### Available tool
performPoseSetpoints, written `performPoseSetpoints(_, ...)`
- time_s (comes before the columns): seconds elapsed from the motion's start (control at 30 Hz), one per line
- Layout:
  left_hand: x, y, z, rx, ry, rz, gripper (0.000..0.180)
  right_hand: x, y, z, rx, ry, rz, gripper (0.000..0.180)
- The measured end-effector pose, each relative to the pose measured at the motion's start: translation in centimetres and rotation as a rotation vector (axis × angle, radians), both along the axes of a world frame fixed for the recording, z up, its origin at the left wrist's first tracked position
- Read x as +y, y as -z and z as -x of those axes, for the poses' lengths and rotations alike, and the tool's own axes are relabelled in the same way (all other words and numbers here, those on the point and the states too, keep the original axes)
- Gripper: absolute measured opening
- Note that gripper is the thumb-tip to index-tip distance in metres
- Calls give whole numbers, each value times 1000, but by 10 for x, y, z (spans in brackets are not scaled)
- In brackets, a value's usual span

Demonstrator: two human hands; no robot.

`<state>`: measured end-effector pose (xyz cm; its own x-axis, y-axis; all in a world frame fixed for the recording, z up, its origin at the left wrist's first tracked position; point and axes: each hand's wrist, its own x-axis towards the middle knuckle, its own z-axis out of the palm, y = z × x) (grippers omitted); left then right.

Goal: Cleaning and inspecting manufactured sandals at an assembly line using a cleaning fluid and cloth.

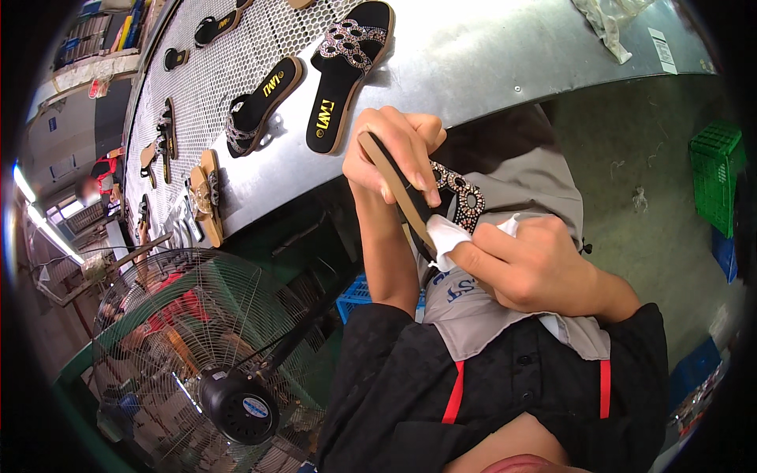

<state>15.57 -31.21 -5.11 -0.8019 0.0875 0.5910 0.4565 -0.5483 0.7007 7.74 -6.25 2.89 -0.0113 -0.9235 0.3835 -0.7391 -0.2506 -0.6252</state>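
Observation:
My left hand [394, 150] is closed around a black slide sandal [467, 203] with a tan sole edge and a jewelled, ring-patterned strap. The sandal is tilted up in front of my lap, off the table. With my right hand [530, 264] I pinch a white cloth [448, 238], which touches the lower end of the sole. Part of the sandal is hidden behind my fingers and the cloth. Just beyond my left hand, a similar sandal [331, 106] lies on the metal table [473, 67], and another black sandal [268, 98] rests to its left.
Several more sandals, including a tan pair [206, 197], sit on the perforated left part of the table. A large caged fan [236, 406] stands close at my left. Clear plastic [611, 24] lies at the far right of the table. A green crate [716, 173] stands on the floor at right.

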Motion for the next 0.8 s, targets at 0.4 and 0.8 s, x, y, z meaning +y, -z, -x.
performPoseSetpoints(0.4,-6,7,13,155,139,83,32,3,3,0,45,10,23,32)
performPoseSetpoints(0.8,-6,31,26,360,114,-169,32,-32,5,104,-88,444,354,43)
